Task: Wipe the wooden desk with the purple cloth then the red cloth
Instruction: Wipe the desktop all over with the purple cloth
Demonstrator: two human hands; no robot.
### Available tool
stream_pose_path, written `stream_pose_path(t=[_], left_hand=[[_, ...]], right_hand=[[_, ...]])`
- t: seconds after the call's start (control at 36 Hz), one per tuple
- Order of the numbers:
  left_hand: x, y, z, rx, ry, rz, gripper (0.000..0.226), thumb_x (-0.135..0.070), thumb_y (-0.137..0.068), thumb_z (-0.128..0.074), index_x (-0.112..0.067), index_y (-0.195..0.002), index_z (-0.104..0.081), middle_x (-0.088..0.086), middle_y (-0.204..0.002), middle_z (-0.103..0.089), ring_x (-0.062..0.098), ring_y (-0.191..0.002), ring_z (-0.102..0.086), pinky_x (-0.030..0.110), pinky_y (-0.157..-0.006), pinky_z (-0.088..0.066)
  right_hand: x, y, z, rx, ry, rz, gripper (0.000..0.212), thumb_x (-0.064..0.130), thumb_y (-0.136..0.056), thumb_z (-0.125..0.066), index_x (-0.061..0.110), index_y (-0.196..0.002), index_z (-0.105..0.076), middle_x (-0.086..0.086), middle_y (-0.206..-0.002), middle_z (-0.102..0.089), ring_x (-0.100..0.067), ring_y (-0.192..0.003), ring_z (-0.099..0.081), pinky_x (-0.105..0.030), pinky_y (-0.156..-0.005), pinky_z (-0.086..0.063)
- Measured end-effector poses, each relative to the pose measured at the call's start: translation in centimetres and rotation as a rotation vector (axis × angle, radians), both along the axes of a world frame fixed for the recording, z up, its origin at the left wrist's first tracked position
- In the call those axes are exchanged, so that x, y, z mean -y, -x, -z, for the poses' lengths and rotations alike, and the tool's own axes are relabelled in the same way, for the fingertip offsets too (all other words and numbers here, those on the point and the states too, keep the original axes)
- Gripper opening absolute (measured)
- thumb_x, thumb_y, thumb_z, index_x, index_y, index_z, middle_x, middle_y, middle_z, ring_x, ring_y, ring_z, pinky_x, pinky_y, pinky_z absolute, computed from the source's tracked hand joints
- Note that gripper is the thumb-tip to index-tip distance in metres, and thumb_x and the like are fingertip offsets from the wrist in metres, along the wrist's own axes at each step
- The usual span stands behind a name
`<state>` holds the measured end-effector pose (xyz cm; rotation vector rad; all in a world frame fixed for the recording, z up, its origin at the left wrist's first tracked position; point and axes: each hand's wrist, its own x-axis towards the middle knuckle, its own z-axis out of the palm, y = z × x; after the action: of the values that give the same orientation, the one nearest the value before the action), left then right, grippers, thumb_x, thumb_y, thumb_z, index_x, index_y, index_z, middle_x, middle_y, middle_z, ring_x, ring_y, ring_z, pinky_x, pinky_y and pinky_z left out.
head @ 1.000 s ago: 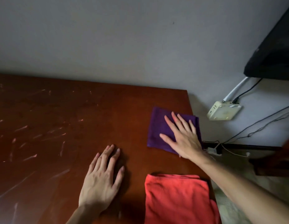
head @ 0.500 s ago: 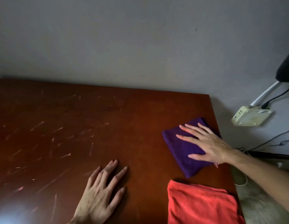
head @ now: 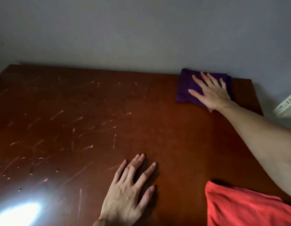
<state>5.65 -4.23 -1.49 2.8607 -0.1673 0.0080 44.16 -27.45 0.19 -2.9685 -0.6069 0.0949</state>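
A plain grey painted wall (head: 141, 33) is filling the whole upper part of the head view, meeting the far edge of the desk. Below it, the broad reddish-brown wooden desk (head: 174, 128) is spreading across the rest of the view, its polished top carrying many pale scratches over the left half and a bright white glare of reflected light near the lower left corner.

A bare right forearm is reaching in from the right edge and stretching diagonally toward the desk's far right corner. A folded red cloth (head: 242, 207) is lying at the near right corner of the desk, under that forearm and well apart from the purple one; nothing is touching it.

The left hand (head: 126, 193) is resting palm down on the bare wood near the front edge, fingers straight and spread, holding nothing.

The folded dark purple cloth (head: 187, 84) is lying flat at the far right of the desk, its back edge up against the wall, with a strip of bare wood showing between it and the desk's right edge. The right hand (head: 211, 93) is pressing down on it with an open, flat palm, fingers straight and fanned toward the wall, covering the cloth's right half.

A small cream plastic power adapter (head: 286, 106) is showing at the right edge, beyond the desk, partly cut off.
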Motion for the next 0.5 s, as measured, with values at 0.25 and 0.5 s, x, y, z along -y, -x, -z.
stream_pose_path(t=[0.25, 0.5], left_hand=[[0.2, 0.0, 0.0, 0.011, 0.03, 0.013, 0.057, -0.057, -0.106, -0.022, -0.039, -0.16, -0.017, 0.0, -0.167, -0.022, 0.008, -0.156, -0.003, 0.041, -0.124, -0.008], [-1.4, 2.1, -2.9, 0.15, 0.658, -0.037, 0.035, -0.04, -0.104, -0.045, -0.027, -0.133, -0.058, -0.006, -0.131, -0.045, 0.01, -0.124, -0.051, 0.037, -0.107, -0.043]], right_hand=[[-3.8, 8.1, 0.7, 0.006, -0.018, 0.14, 0.073, 0.073, -0.099, -0.023, 0.041, -0.163, -0.01, 0.0, -0.174, -0.004, -0.023, -0.159, 0.0, -0.06, -0.125, -0.002], [-10.3, 24.6, 1.2, 0.041, -0.062, 0.165, 0.075, 0.075, -0.094, -0.015, 0.044, -0.162, -0.013, -0.004, -0.174, -0.008, -0.027, -0.159, -0.003, -0.063, -0.123, -0.002]])
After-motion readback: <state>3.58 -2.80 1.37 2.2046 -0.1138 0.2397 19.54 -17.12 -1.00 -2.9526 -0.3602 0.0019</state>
